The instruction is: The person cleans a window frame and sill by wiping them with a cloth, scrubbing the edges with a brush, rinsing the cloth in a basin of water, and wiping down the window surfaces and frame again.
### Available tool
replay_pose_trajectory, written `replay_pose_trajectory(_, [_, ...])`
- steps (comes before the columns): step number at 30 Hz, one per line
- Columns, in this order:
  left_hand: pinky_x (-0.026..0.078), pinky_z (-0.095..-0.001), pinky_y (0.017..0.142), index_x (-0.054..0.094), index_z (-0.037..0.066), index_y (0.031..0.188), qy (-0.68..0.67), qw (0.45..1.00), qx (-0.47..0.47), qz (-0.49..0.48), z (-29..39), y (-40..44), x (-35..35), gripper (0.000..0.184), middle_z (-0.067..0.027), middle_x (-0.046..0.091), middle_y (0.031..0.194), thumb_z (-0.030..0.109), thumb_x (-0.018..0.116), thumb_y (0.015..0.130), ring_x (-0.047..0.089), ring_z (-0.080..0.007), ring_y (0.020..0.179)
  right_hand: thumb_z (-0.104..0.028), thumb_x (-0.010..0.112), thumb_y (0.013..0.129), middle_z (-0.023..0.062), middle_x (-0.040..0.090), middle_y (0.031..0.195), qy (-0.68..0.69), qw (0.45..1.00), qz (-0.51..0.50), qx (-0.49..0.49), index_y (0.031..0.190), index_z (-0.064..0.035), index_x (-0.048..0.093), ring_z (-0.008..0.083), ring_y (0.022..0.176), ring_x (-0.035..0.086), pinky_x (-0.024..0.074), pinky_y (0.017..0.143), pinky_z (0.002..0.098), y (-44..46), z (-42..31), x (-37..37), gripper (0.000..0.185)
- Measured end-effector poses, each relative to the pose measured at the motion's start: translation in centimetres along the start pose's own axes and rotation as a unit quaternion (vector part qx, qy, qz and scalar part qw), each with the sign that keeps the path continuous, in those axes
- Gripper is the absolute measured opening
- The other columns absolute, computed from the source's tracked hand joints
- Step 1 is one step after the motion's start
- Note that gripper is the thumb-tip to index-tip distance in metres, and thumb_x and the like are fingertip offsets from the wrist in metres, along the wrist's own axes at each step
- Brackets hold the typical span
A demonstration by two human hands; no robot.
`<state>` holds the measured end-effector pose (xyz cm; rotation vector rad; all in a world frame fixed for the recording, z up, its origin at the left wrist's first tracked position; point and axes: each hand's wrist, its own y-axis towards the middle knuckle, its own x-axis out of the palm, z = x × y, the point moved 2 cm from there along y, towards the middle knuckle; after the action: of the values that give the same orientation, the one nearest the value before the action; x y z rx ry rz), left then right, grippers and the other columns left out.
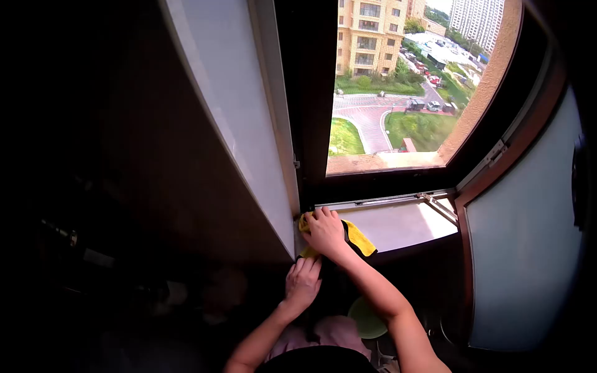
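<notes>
A yellow cleaning cloth (359,239) with a dark border lies bunched at the left corner of the white windowsill (404,224). My right hand (324,231) is on top of the cloth, its fingers bent and gripping it against the corner by the window frame. Just below, at the sill's front edge, my left hand (303,281) has its fingers curled at the cloth's lower end. The fingertips of the left hand are partly hidden.
An opened window sash with frosted glass (522,217) stands at the right, joined by a metal stay (438,207). A pale wall panel (230,112) borders the left. Below the sill sits a green basin (367,318). Buildings and a road show outside; the left side is very dark.
</notes>
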<state>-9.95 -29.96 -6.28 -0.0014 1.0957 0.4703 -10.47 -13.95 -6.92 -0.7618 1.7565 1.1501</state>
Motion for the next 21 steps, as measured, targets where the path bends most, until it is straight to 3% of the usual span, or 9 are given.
replay_pose_trajectory(5, [0.050, -0.0436, 0.087, 0.059, 0.000, 0.120, -0.022, 1.000, -0.009, 0.011, -0.8, 0.0, 1.0, 0.056, -0.0142, 0.059, 0.110, 0.007, 0.079, 0.069, 0.057, -0.0337, 0.103, -0.015, 0.060, 0.080, 0.0088, 0.064, 0.086, -0.032, 0.999, 0.032, 0.021, 0.080, -0.0094, 0.068, 0.0264, 0.092, 0.059, 0.0454, 0.079, 0.0381, 0.9, -0.6, 1.9, 0.010])
replay_pose_trajectory(7, [0.051, -0.0438, 0.085, 0.059, -0.001, 0.119, -0.019, 0.998, -0.057, 0.018, -1.0, 0.1, 1.3, 0.055, -0.0155, 0.059, 0.109, 0.008, 0.079, 0.069, 0.058, -0.0348, 0.101, -0.014, 0.059, 0.080, 0.0084, 0.063, 0.086, -0.057, 0.997, 0.046, 0.040, 0.078, -0.0095, 0.066, 0.0261, 0.092, 0.059, 0.0453, 0.079, 0.0382, 1.9, -1.6, 2.8, 0.009])
replay_pose_trajectory(9, [0.052, -0.0439, 0.083, 0.059, -0.001, 0.119, -0.017, 0.998, -0.051, 0.034, -0.6, 0.4, 1.3, 0.054, -0.0144, 0.058, 0.107, 0.009, 0.079, 0.070, 0.058, -0.0339, 0.100, -0.016, 0.061, 0.079, 0.0070, 0.063, 0.087, -0.038, 0.997, 0.031, 0.051, 0.078, -0.0098, 0.069, 0.0256, 0.093, 0.058, 0.0452, 0.079, 0.0379, 2.0, -1.3, 3.1, 0.010])
replay_pose_trajectory(11, [0.052, -0.0439, 0.081, 0.058, 0.000, 0.120, -0.012, 0.997, -0.046, 0.054, -0.1, 0.0, 1.3, 0.053, -0.0134, 0.058, 0.104, 0.010, 0.078, 0.071, 0.058, -0.0330, 0.099, -0.019, 0.065, 0.078, 0.0051, 0.063, 0.088, 0.044, 0.999, 0.000, -0.019, 0.079, -0.0119, 0.073, 0.0250, 0.093, 0.057, 0.0450, 0.080, 0.0372, 1.5, -0.4, 2.7, 0.011])
replay_pose_trajectory(15, [0.053, -0.0420, 0.085, 0.059, 0.001, 0.123, -0.043, 0.999, 0.019, -0.001, 1.0, 0.4, 1.7, 0.058, -0.0156, 0.061, 0.111, 0.009, 0.080, 0.069, 0.061, -0.0346, 0.102, -0.021, 0.069, 0.078, 0.0038, 0.065, 0.090, 0.155, 0.974, -0.074, -0.149, 0.085, -0.0159, 0.078, 0.0256, 0.097, 0.059, 0.0492, 0.083, 0.0388, -0.5, 2.7, -0.1, 0.012])
replay_pose_trajectory(19, [0.053, -0.0391, 0.088, 0.059, 0.001, 0.125, -0.113, 0.987, 0.091, 0.063, 4.4, 3.5, 1.3, 0.059, -0.0145, 0.062, 0.117, 0.006, 0.079, 0.070, 0.061, -0.0335, 0.109, -0.012, 0.077, 0.074, 0.0058, 0.065, 0.089, 0.178, 0.981, 0.005, -0.071, 0.092, -0.0119, 0.077, 0.0268, 0.089, 0.059, 0.0510, 0.081, 0.0386, 0.3, 6.8, -7.8, 0.019])
replay_pose_trajectory(21, [0.053, -0.0391, 0.089, 0.059, 0.002, 0.126, -0.118, 0.984, 0.107, 0.076, 5.7, 6.2, 0.5, 0.058, -0.0132, 0.062, 0.117, 0.005, 0.077, 0.072, 0.060, -0.0322, 0.111, -0.010, 0.077, 0.074, 0.0056, 0.065, 0.090, 0.179, 0.978, 0.016, -0.107, 0.093, -0.0105, 0.076, 0.0265, 0.090, 0.059, 0.0508, 0.081, 0.0383, 1.5, 8.6, -10.8, 0.020])
